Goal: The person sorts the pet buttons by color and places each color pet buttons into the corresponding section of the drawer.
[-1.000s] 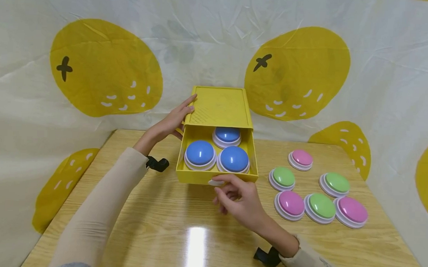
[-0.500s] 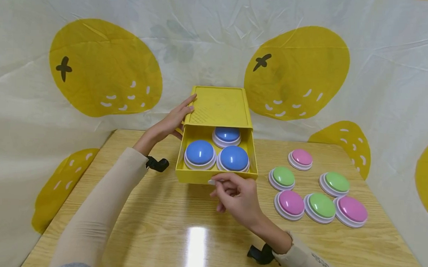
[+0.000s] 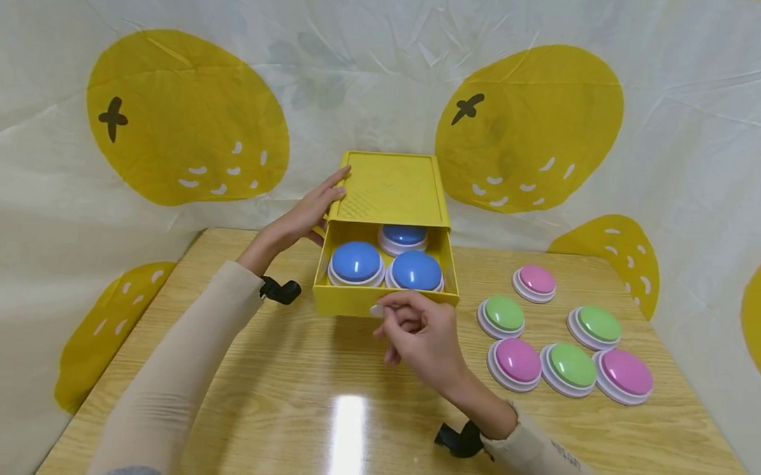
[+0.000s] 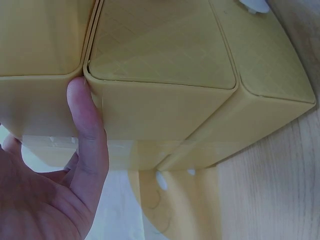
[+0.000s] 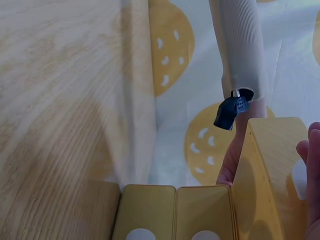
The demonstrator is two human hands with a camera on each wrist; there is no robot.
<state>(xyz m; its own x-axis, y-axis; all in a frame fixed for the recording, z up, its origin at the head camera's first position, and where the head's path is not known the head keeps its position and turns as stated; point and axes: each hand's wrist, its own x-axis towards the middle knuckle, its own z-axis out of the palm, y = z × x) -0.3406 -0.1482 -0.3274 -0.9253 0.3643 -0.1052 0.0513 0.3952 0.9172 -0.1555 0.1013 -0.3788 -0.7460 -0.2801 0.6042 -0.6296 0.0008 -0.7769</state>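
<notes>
A yellow drawer cabinet (image 3: 391,185) stands at the back of the table, its top drawer (image 3: 347,304) pulled partway out. Inside lie three round push buttons (image 3: 356,260) with blue domes and white bases, two in front and one partly under the cabinet top. My left hand (image 3: 302,217) rests against the cabinet's left side, fingers extended up to its top edge. In the left wrist view the thumb (image 4: 89,117) lies along the side by a drawer seam. My right hand (image 3: 427,340) pinches the white knob (image 3: 376,310) on the drawer front, covering part of it.
Several push buttons with pink (image 3: 518,360) and green (image 3: 573,365) domes lie on the wooden table (image 3: 273,415) to the right. Lower drawers (image 5: 147,205) with white knobs are closed. A patterned curtain (image 3: 374,69) hangs behind and at both sides.
The top drawer has slid slightly inward, away from me, carrying the blue buttons with it. My right hand has moved forward with the knob; the left hand has stayed in place.
</notes>
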